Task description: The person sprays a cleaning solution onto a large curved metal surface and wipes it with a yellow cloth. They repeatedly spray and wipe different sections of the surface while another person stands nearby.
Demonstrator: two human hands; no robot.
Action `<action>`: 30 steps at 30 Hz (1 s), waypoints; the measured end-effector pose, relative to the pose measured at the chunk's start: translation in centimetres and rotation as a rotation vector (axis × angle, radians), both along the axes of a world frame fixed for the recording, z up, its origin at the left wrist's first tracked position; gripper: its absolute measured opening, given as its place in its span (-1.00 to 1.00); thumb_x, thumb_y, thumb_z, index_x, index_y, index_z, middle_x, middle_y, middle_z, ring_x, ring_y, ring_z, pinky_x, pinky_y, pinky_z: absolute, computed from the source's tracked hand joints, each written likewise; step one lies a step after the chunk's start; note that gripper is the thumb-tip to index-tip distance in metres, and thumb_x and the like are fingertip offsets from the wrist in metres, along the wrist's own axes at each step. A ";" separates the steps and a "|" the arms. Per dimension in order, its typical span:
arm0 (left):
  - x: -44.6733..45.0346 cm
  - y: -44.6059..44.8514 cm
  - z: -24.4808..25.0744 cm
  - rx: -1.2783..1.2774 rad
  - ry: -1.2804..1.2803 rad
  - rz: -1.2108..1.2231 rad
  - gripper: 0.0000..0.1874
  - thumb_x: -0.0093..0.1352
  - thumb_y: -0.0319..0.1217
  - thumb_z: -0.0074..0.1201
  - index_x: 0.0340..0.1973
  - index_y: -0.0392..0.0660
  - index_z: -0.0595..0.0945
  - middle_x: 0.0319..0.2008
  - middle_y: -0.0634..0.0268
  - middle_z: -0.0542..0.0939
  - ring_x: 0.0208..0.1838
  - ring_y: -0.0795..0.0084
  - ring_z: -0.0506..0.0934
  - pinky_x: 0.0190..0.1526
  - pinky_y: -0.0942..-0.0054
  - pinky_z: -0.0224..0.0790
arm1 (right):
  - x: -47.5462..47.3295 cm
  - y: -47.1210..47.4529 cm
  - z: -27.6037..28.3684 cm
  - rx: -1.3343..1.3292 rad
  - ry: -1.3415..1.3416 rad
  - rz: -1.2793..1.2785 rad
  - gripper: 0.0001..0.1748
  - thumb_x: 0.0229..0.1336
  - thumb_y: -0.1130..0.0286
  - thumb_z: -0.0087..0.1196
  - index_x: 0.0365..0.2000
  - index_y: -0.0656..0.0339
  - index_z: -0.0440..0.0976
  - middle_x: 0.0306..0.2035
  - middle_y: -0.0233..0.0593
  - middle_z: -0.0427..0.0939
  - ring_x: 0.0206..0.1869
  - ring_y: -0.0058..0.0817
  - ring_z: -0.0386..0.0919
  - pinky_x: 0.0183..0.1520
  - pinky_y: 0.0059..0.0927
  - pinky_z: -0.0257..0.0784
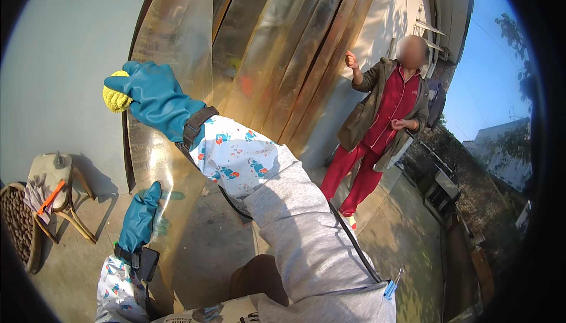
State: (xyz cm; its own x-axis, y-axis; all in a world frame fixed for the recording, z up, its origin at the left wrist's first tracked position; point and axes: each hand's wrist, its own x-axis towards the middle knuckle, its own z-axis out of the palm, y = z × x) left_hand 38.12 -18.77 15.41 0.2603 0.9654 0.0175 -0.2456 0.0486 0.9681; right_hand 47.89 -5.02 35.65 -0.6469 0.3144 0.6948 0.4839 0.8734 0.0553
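Note:
My right hand (152, 95), in a teal rubber glove, grips a bunched yellow cloth (116, 92) against the left side of a translucent plastic strip curtain (174, 49). Lower down, my left hand (140, 219), gloved alike, is at the edge of the leftmost strip. Its thumb lies in front, and teal shapes show through the plastic beside it. The strip looks pinched there, though the fingers are partly hidden. Both forearms wear printed white sleeve covers (239, 155) with dark wrist straps (199, 124).
A person (384, 115) in red clothes and an open coat stands to the right, one hand raised. At left, a small stool (51, 172) bears grey gloves and an orange-handled item, beside a basket (34, 252) of brown round things. A black cable (349, 234) runs along my right arm.

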 end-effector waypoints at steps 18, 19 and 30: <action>-0.1 -0.9 0.3 -0.036 -0.006 0.000 -0.41 0.62 0.18 -0.01 0.00 -0.13 0.71 -0.34 0.33 0.64 -0.61 0.48 0.55 -0.55 0.44 0.52 | 2.3 1.1 3.2 0.370 -0.191 -0.075 -0.39 0.25 0.45 0.29 0.31 -0.13 0.56 0.21 -0.04 0.60 0.01 -0.03 0.71 0.08 -0.17 0.69; 0.3 -1.2 0.6 -0.042 -0.027 0.019 -0.41 0.61 0.18 0.02 -0.08 -0.12 0.77 -0.49 0.39 0.56 -0.60 0.50 0.56 -0.53 0.44 0.52 | 2.0 2.3 4.5 0.378 -0.060 -0.081 -0.33 0.19 0.53 0.30 0.32 -0.12 0.55 0.24 -0.04 0.58 0.02 -0.01 0.70 0.11 -0.17 0.68; 0.4 -1.0 1.3 -0.052 -0.121 0.110 -0.38 0.63 0.18 -0.05 -0.09 -0.14 0.79 -0.59 0.45 0.44 -0.69 0.57 0.47 -0.62 0.48 0.39 | 3.4 -5.6 -4.6 -0.062 -0.491 0.140 -0.32 0.10 0.51 0.33 0.24 -0.29 0.63 0.24 -0.13 0.63 0.08 -0.04 0.69 0.12 -0.14 0.65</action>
